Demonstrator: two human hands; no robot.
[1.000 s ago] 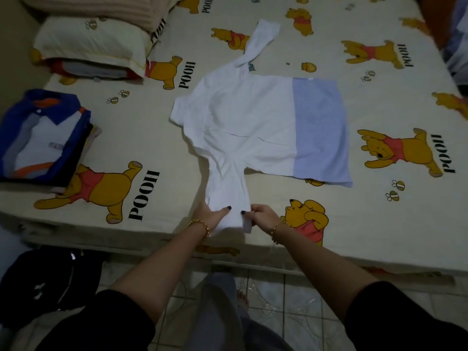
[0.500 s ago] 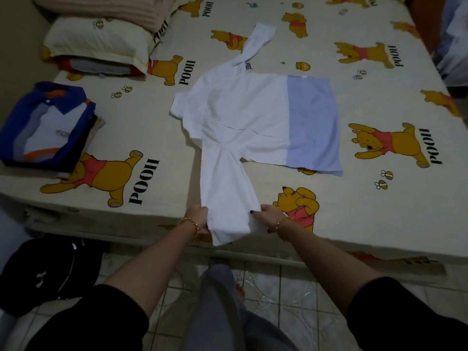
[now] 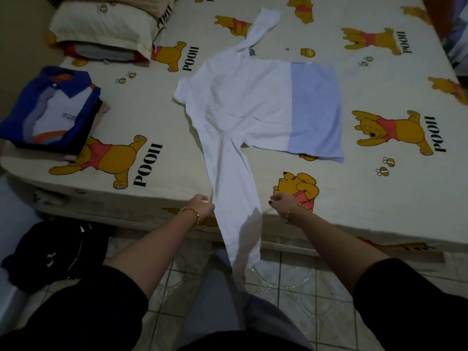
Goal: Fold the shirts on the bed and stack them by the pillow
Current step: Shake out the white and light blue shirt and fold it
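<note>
The left hand [image 3: 201,204] is curled into a loose fist against the left edge of a long white sleeve [image 3: 235,198]; whether it pinches the cloth cannot be told. The right hand [image 3: 283,202] is curled too, just beside the sleeve's right edge but apart from it, holding nothing. Both bare forearms reach forward side by side, each wrist wearing one gold chain bracelet [image 3: 190,215].

Below them is a pale tiled floor [image 3: 291,282], and on it, at the left, one black crumpled garment [image 3: 50,252]. The sleeve hangs over the near edge of the bed [image 3: 152,178], whose cream sheet is printed with yellow bears; its cuff dangles between the two arms.

It belongs to the one unfolded shirt, a white long-sleeved shirt with a pale blue hem band [image 3: 253,102], spread flat mid-bed with its collar to the left. Its second sleeve [image 3: 263,24] stretches away on the far side.

At the bed's left edge sits one stack of folded shirts [image 3: 55,107], a blue, white and orange polo on top. Beyond it lies a cream pillow [image 3: 101,26], near the stack but not touching.
</note>
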